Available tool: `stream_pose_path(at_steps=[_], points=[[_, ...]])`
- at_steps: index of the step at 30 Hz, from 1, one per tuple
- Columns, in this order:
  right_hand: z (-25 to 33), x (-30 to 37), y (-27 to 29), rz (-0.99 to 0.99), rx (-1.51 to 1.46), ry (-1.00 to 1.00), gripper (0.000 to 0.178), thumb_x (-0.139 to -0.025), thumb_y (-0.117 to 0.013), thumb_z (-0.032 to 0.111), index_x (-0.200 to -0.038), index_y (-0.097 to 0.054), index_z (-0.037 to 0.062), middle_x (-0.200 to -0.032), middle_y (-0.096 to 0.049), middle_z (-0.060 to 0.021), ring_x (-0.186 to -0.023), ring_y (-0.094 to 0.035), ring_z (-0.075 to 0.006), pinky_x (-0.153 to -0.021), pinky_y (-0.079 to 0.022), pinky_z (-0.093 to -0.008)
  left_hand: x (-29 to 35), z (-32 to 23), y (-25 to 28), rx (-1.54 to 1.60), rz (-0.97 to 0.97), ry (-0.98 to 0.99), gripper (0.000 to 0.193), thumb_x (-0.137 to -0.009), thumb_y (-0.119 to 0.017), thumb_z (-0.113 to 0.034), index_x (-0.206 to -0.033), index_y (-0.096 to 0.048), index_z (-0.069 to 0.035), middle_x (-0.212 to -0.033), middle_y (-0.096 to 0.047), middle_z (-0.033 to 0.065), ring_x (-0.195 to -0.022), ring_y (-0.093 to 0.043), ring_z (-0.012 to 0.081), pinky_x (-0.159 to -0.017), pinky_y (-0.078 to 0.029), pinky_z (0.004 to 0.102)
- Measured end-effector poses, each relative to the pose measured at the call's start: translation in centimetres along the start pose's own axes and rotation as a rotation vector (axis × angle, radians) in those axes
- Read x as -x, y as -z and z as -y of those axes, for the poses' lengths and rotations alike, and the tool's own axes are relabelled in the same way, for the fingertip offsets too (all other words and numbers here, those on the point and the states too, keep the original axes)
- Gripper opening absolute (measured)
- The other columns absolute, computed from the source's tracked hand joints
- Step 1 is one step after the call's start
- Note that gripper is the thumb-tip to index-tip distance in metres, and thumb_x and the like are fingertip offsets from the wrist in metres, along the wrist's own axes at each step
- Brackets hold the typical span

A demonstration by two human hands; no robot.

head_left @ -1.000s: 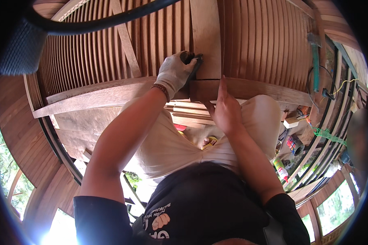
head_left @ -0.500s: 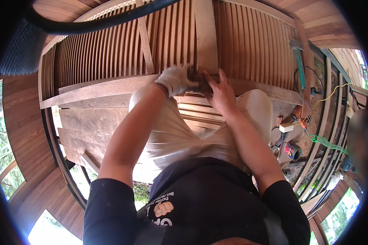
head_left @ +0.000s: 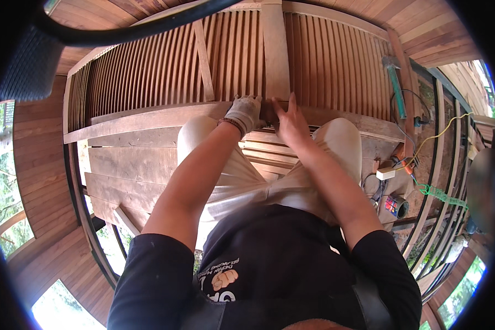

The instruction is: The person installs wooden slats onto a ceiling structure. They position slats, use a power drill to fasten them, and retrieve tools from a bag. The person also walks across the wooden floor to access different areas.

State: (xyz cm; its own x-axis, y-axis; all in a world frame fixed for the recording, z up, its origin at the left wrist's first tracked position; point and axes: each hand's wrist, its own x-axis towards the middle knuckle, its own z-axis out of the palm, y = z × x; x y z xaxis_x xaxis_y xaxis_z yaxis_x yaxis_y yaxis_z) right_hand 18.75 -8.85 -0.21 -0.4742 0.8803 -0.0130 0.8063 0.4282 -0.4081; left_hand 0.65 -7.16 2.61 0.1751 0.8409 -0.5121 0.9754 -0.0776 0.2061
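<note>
A long wooden louvered panel (head_left: 137, 82) with many upright slats lies across in front of my knees. My left hand (head_left: 246, 114), in a pale work glove, is wrapped over the panel's near rail, fingertips at the slats' lower ends. Just right of it, my bare right hand (head_left: 293, 125) rests on the same rail at the foot of the wide middle post (head_left: 276, 55). Its index finger and thumb are stretched out and apart. A dark brown stretch of wood shows between the hands; the undersides of both palms are hidden.
A green-handled hammer (head_left: 395, 88) lies at the panel's right end. Further right are a yellow cord (head_left: 443, 131), a white block (head_left: 385, 174), a can (head_left: 400, 206) and coiled green cord (head_left: 440, 193). Wooden boards (head_left: 132, 165) lie to the left below the panel.
My left hand has shifted slightly and settled on the rail, no longer blurred. My right hand has moved slightly left and down. The view has shifted a little.
</note>
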Motion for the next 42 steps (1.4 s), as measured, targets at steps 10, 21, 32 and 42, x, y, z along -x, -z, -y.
stream_pose_path(at_steps=[10,21,32,42], points=[[-0.3,0.1,-0.2,0.021,0.029,0.008,0.075,-0.077,-0.071,0.004,-0.146,-0.049,0.0215,-0.150,-0.028,-0.0375,-0.114,-0.059,-0.0458,-0.085,-0.059,-0.0455,0.4,0.1,1.1,-0.072,0.066,-0.093,0.085,-0.072,-0.084,-0.039,-0.141,-0.046,-0.005,-0.132,-0.058,0.0181,-0.126,-0.055,0.0339,-0.108,-0.042,0.0424],[-1.5,0.2,1.2,-0.046,-0.223,-0.059,0.080,-0.076,-0.080,0.014,-0.146,-0.043,0.0008,-0.143,-0.041,-0.0353,-0.118,-0.058,-0.0439,-0.098,-0.052,-0.0449,0.2,-1.0,0.9,-0.121,0.012,-0.060,0.085,-0.074,-0.078,-0.046,-0.140,-0.046,-0.004,-0.133,-0.057,0.0206,-0.126,-0.055,0.0350,-0.111,-0.039,0.0448],[-2.8,0.7,0.2,0.041,-0.192,-0.082,0.086,-0.075,-0.082,0.020,-0.141,-0.039,-0.0136,-0.129,-0.058,-0.0306,-0.120,-0.056,-0.0429,-0.104,-0.046,-0.0441,0.1,-2.5,-1.0,-0.220,0.064,0.040,0.095,-0.083,-0.070,-0.047,-0.154,-0.027,-0.003,-0.158,-0.030,0.0216,-0.149,-0.024,0.0384,-0.119,-0.020,0.0597],[-2.2,1.0,-0.4,-0.006,-0.021,-0.095,0.083,-0.078,-0.081,0.024,-0.138,-0.040,-0.0159,-0.134,-0.055,-0.0300,-0.123,-0.054,-0.0400,-0.108,-0.042,-0.0406,-0.2,-4.1,-3.2,-0.436,-0.058,0.233,0.063,-0.103,-0.030,-0.025,-0.159,-0.011,-0.003,-0.166,-0.010,0.0201,-0.153,-0.011,0.0401,-0.118,-0.007,0.0658]])
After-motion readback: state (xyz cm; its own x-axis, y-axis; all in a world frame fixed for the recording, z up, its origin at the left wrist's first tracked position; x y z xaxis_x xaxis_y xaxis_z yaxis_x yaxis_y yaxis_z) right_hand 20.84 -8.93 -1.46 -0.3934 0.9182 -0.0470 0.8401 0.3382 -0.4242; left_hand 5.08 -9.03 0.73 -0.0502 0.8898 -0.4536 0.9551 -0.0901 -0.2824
